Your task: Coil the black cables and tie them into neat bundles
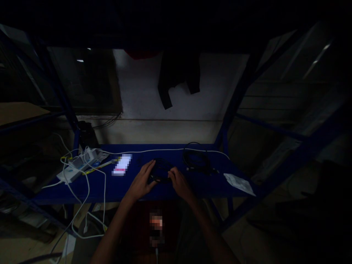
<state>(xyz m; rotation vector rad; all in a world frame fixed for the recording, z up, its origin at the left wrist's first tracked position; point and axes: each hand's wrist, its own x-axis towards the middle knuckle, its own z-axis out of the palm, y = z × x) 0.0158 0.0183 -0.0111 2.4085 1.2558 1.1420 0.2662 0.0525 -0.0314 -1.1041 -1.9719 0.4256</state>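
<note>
Head view, dim. Black cable coil (161, 169) mid desk (115, 189), near edge. My left grip (141, 179) lies open against its left side; right grip (178, 181) pinches its right rim. Second coil (196, 159) just right, power strip (75, 167) far left.

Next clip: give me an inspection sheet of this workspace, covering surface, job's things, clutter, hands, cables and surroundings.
Surface: blue shelf, dimly lit.
Job's things: black cable coil mid-shelf, under both hands.
Clutter: white packet at the right; blurred white item left of the hands.
Hands: left hand and right hand on the coil, one each side; grip too dark to tell.
Cables: second black coil to the right, apart; white cables run from a power strip at the left, some hanging off the edge.
Surroundings: blue rack frame; wall with a dark garment hanging on it; cardboard at the left.
</note>
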